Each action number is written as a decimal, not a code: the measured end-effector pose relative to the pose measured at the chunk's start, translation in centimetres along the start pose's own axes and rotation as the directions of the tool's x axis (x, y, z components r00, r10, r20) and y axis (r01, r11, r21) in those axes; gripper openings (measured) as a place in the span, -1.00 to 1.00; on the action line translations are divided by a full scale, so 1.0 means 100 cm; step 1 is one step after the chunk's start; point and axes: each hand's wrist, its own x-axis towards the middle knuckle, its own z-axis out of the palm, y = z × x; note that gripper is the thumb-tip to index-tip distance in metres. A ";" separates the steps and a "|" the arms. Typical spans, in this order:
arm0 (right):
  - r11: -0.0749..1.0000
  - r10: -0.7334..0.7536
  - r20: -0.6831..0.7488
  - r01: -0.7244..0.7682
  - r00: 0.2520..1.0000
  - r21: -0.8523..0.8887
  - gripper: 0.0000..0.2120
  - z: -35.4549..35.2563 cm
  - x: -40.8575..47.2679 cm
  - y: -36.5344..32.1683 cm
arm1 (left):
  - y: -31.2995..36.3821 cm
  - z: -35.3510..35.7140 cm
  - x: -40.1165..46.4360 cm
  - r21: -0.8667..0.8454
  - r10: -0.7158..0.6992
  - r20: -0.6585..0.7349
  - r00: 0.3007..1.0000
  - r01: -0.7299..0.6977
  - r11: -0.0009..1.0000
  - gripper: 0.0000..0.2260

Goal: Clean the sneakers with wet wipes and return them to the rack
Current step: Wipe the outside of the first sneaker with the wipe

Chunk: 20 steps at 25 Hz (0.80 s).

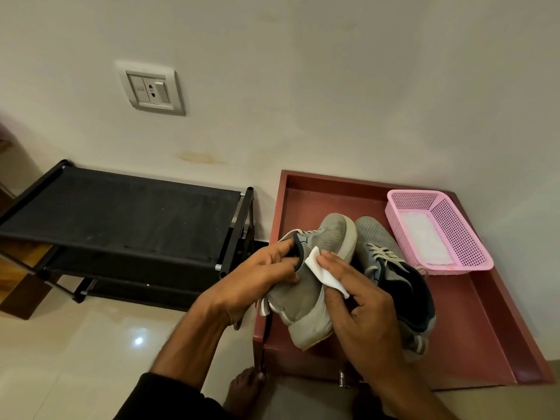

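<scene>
Left grip on sneaker, wipe in right grip

A grey rectangular wall socket plate is set in the off-white wall. A yellowish stain marks the wall lower down. The glossy cream tiled floor shows a bright light reflection.

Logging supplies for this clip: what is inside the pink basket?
The pink basket holds a flat white layer on its bottom, probably wipes or their pack. The near wall hides the front edge, and nothing shows what lies under the layer.
</scene>
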 end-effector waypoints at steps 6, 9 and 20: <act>1.000 0.010 0.022 -0.010 1.000 -0.018 -0.57 -0.009 0.013 0.000 | 0.002 0.001 0.001 -0.010 -0.021 -0.088 0.996 0.020 1.000 -0.65; 0.993 -0.058 0.191 0.076 0.980 -0.086 -0.53 -0.007 0.009 -0.006 | 0.000 0.001 0.002 -0.031 -0.010 -0.107 0.994 0.006 0.999 -0.71; 0.857 -0.345 0.436 0.468 0.831 -0.214 -0.57 -0.011 0.003 -0.016 | 0.001 -0.001 0.002 -0.097 -0.002 -0.141 0.990 -0.012 0.995 -0.70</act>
